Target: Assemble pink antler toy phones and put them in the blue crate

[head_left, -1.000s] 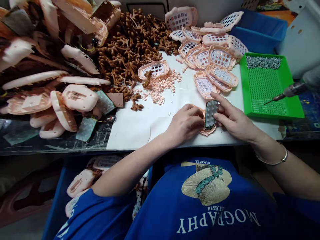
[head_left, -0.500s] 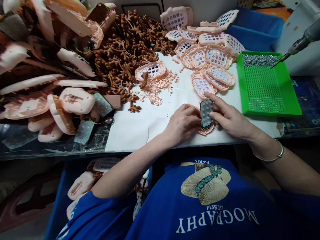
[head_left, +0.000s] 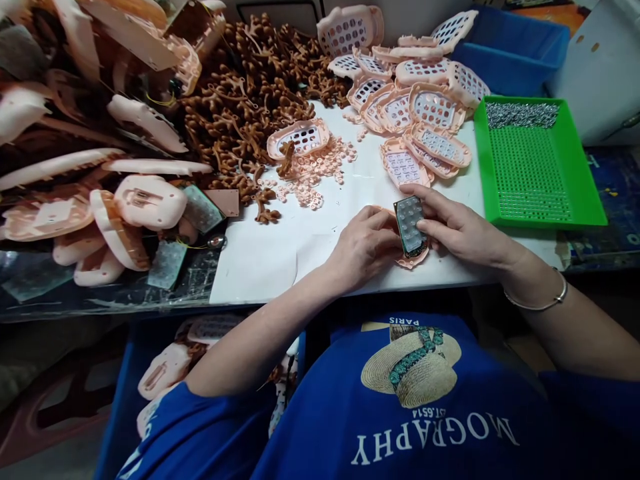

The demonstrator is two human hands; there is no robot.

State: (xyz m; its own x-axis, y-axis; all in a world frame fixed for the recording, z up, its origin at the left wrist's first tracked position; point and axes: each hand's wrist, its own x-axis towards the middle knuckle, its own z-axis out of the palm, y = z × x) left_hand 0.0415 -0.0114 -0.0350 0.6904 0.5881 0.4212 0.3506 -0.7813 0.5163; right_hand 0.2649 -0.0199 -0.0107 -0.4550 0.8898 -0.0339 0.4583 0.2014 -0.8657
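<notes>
A small circuit board with a translucent grey rubber keypad (head_left: 411,221) sits over a pale pink plastic shell (head_left: 414,261), whose lower end shows beneath it. My right hand (head_left: 460,230) grips the board from the right, thumb on the keypad's face and index finger along its top end. Bent fingers of my left hand (head_left: 364,248) are closed at the left edge of the shell and board; their tips are partly hidden. Just beyond lie several pink shells with perforated faces (head_left: 437,147).
A green tray of screws (head_left: 595,193) stands at right, a blue bin (head_left: 510,57) behind it. Brown branching plastic parts (head_left: 250,100) heap at back left, beside small pink pieces (head_left: 320,170). Pink housings (head_left: 150,203) with wired boards pile at left. Another blue bin (head_left: 117,387) is below the table.
The board and keypad have tilted slightly between my hands, which keep their hold. The screwdriver-like tool over the green tray has gone out of view. The whole view has shifted a little.
</notes>
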